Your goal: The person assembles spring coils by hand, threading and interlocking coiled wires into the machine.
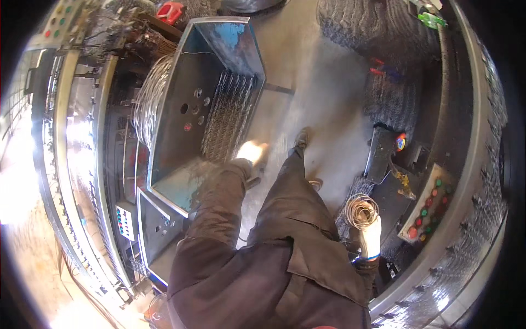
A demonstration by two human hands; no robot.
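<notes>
My right hand [370,239], in a white glove, is closed on a coil of thin wire [361,211], whose loops spread beyond the fingers. It hangs low on my right, close to a panel of coloured push buttons [426,203]. My left hand [252,151], also in a pale glove, is at the end of my outstretched left arm. Glare and blur wash out its fingers, so their pose is unclear. Nearest to it is the open side of a blue-grey metal bin [230,34]. Inside that bin lies a stack of twisted wire mesh [233,109].
A large loop of wire [150,104] hangs at the bin's left side. Long machine rails [101,164] run along the left, and a curved machine beam [475,109] bounds the right. Dark wire mesh rolls [378,27] lie far right. A small button box [125,221] stands at left.
</notes>
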